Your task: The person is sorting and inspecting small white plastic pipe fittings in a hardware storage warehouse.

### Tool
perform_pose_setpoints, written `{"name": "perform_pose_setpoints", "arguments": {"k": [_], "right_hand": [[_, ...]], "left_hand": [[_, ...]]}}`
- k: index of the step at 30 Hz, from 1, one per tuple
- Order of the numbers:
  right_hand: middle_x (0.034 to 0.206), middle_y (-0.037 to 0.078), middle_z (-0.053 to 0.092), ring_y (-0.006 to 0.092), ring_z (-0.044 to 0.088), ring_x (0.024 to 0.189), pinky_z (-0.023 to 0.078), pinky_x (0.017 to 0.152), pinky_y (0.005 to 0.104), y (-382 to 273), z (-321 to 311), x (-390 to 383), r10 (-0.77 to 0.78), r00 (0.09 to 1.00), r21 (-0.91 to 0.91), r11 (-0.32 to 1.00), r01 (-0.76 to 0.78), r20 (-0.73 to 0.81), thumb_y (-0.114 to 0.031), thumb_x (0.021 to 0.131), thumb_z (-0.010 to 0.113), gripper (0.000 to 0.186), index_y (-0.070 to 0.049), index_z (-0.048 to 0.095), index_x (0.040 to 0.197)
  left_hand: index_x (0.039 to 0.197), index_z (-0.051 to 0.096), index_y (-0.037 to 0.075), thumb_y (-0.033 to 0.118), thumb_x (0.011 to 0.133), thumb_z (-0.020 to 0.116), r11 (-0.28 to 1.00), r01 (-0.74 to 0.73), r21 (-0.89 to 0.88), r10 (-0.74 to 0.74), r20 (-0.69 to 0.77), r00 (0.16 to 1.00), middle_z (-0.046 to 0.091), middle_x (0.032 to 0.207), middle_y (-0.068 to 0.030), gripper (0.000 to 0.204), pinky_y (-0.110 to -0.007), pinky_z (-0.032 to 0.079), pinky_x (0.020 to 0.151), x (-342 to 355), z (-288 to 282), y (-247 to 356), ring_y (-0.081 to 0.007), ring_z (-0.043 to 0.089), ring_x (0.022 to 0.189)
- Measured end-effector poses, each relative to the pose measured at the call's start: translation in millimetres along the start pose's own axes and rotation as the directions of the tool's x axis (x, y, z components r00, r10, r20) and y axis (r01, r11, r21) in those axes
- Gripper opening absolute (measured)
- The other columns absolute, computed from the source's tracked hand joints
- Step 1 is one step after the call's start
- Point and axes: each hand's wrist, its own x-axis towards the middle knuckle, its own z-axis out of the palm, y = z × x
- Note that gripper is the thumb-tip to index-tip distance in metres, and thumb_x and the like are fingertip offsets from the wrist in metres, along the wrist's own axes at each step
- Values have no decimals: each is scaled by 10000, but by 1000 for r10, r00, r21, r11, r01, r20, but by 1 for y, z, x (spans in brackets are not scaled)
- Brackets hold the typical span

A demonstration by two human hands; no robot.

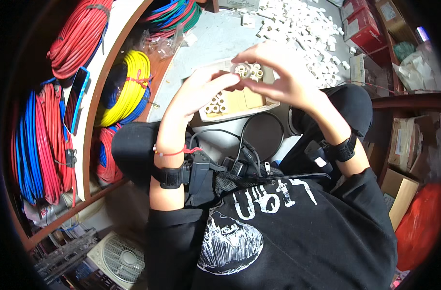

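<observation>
1. Near the top centre of the frame, a pale ring [244, 71], perhaps a tape roll, sits between the two hands, raised over a shallow cardboard box [235, 102].
2. The left hand [204, 90] seems to pinch the ring's left edge with thumb and fingertips, though the fingers behind are hidden.
3. The right hand [282, 77] arches over the other side, index finger and thumb spread well apart. The index fingertip appears to touch the ring's top; I cannot tell whether this hand bears any weight.
4. Short white tubes stand on end in a cluster [215, 103] at the box's left side, with another cluster [256, 72] at its far side, partly seen past the fingers.
5. If the left pinch slackened while the right hand stays so loosely curved, the ring could drop into the box and topple the upright tubes, which look easy to tip.
6. A low wrist could brush the near-left cluster and cause the same spill.
7. The black cable [282, 133] loops just below the box in the frame; a shifted knee or forearm could snag it and jog the box.
8. Any tube knocked over the rim might roll toward the loose pile [302, 36] at upper right and be lost among similar pieces.
</observation>
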Motion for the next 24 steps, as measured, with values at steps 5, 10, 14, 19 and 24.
{"name": "perform_pose_setpoints", "arguments": {"k": [5,10,14,19,24], "right_hand": [[816,68,544,202,532,741,435,668,280,37,9,18,-33,987,36,999,27,154,-90,592,643,330,-62,544,905],[813,101,570,184,556,740,447,654,283,131,57,-5,262,934,-18,964,-265,244,-112,589,638,335,-41,555,906],[774,134,575,238,561,700,451,643,307,184,85,-74,442,850,-246,891,-381,285,-122,584,602,306,-34,566,875],[743,151,565,298,539,726,434,649,363,181,128,-119,630,716,-347,772,-533,302,-116,594,572,398,-40,482,974],[714,70,551,231,501,788,379,677,366,185,132,-145,638,718,-584,706,-400,279,-181,592,579,361,-112,433,915]], "left_hand": [[975,519,0,235,787,490,987,159,-12,-158,-180,971,555,869,-25,302,-186,397,696,-2,1,7,-74,510,791],[1025,507,12,243,777,513,995,-72,64,94,-482,871,550,939,-54,339,-209,398,716,11,-11,-13,-103,512,818],[984,522,-17,189,797,480,995,-87,53,101,-385,918,561,911,-70,281,-219,396,734,16,-7,-7,-112,512,821],[933,530,-48,85,791,468,984,-171,-49,136,-410,902,565,858,-68,204,-212,412,716,0,-13,-12,-99,523,783],[935,526,-50,79,788,472,983,-182,-6,161,-437,885,565,851,-68,203,-197,412,700,-7,-5,3,-94,525,769]]}}
